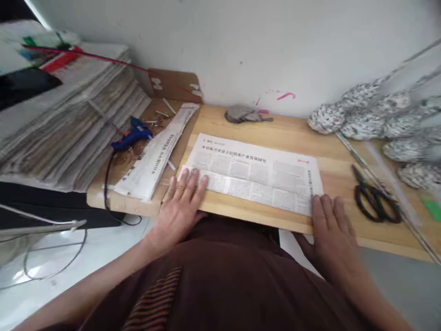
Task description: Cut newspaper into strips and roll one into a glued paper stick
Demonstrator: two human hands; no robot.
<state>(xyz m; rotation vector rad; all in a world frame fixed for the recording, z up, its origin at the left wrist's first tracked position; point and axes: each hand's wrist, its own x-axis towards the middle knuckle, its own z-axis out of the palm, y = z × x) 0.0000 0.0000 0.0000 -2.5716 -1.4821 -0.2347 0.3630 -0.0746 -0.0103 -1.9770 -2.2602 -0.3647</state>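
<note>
A sheet of newspaper [251, 172], with what looks like a fold along its near side, lies flat on the wooden table [275, 126] before me. On its near left corner rests my left hand [182, 197], fingers stretched out and lying flat. My right hand [332, 220] lies at the near right corner, fingertips touching the paper and fingers extended over the table edge. Neither hand grips anything. To the right of my right hand are black-handled scissors [375, 197], their blades pointing away from me.
At left stand a tall newspaper stack [79, 124], a blue glue gun [132, 135] with a hanging cord, and folded newspaper strips [158, 156]. A grey cloth-like item [244, 113] lies by the wall. Woven paper bundles [365, 110] and thin rods [365, 161] occupy the right side.
</note>
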